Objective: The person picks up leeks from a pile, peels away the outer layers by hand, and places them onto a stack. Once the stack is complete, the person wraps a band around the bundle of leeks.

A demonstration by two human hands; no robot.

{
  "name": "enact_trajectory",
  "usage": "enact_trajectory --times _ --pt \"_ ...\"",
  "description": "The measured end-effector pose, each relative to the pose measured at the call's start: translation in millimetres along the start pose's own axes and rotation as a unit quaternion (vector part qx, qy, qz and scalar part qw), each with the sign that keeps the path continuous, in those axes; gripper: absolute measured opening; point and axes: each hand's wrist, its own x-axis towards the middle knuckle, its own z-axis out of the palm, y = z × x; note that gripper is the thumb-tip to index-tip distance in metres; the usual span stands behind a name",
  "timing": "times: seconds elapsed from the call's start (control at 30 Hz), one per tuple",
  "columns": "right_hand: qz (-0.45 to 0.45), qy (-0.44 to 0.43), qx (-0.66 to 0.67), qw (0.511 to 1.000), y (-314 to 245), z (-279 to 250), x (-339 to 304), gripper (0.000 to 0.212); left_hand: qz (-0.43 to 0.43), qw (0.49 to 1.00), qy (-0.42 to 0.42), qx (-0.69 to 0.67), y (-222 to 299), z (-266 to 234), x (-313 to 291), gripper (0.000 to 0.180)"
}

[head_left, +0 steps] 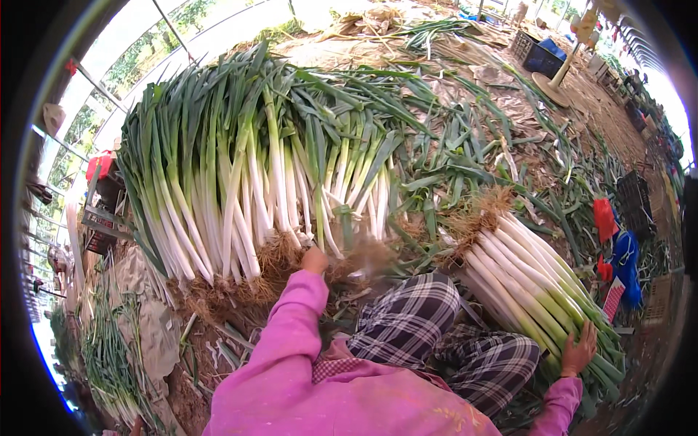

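Observation:
A broad row of long green onions (pixel 240 174) lies in front of me, green leaves away and white stalks with brown roots toward me. My left hand (pixel 314 259) is closed among the root ends of this row. Its fingers are mostly turned from view, so what they grip does not show. Just right of it, a patch of roots (pixel 367 261) is blurred by motion. A thick bundle of green onions (pixel 527 272) lies to my right, roots pointing away. My right hand (pixel 579 350) rests on its green part with the fingers stretched out.
Loose green leaves (pixel 465 171) litter the ground beyond the bundle. More green onions (pixel 109 356) lie at the far left. Dark crates (pixel 635 203) and blue cord (pixel 625 265) are at the right. A round-based stand (pixel 550 89) rises at the back right.

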Motion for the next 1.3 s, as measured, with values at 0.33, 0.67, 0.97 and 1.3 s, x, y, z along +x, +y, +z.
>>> enact_trajectory --times 0.33,0.67,0.97,1.3 --pt "0.008 -0.021 -0.026 0.999 15.9 8.7 6.1 0.061 0.215 0.918 0.28 -0.18 67.5 3.7 24.8 0.024" --pt "0.007 -0.03 -0.034 0.999 13.1 10.9 3.8 0.059 -0.095 0.986 0.139 0.01 101.6 -17.0 121.4 0.062" --pt "0.008 -0.031 -0.041 0.999 7.3 6.0 4.6 0.057 0.006 0.963 0.023 -0.267 115.9 -44.4 96.4 0.04" --pt "-0.083 0.041 0.211 0.973 -92.1 -47.8 70.9 0.048 0.094 0.888 -0.222 -0.392 116.0 -203.0 -127.3 0.04"
